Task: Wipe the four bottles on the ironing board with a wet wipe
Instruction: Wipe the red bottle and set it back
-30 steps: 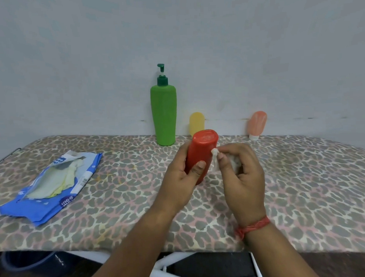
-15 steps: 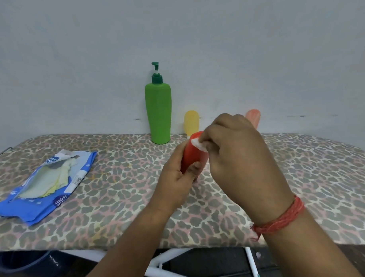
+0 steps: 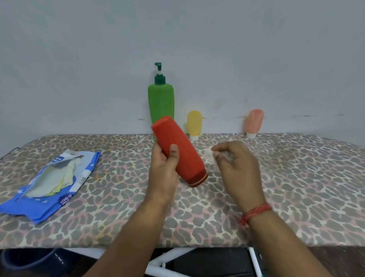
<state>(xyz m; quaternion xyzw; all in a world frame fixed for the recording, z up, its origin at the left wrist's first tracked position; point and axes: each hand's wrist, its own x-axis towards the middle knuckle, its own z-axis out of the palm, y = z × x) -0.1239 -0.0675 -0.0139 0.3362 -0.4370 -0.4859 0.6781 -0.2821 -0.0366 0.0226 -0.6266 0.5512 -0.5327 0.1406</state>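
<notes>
Red shampoo bottle (image 3: 179,151) tilted in the left hand's (image 3: 164,170) grip; just beside it, the right hand (image 3: 233,167) pinches the wet wipe (image 3: 210,156). Mid-wipe, I'd say; next it needs setting down.

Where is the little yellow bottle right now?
In the head view, the yellow bottle stands cap-down at the board's far edge by the wall, just right of the green pump bottle, behind the red bottle.

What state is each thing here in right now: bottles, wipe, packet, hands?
Red bottle: tilted, gripped by left hand.
Wet wipe: crumpled in right hand, off the bottle.
Green pump bottle: upright.
Yellow bottle: standing cap-down.
Pink bottle: cap-down, leaning.
Wipes packet: lying open.
</notes>
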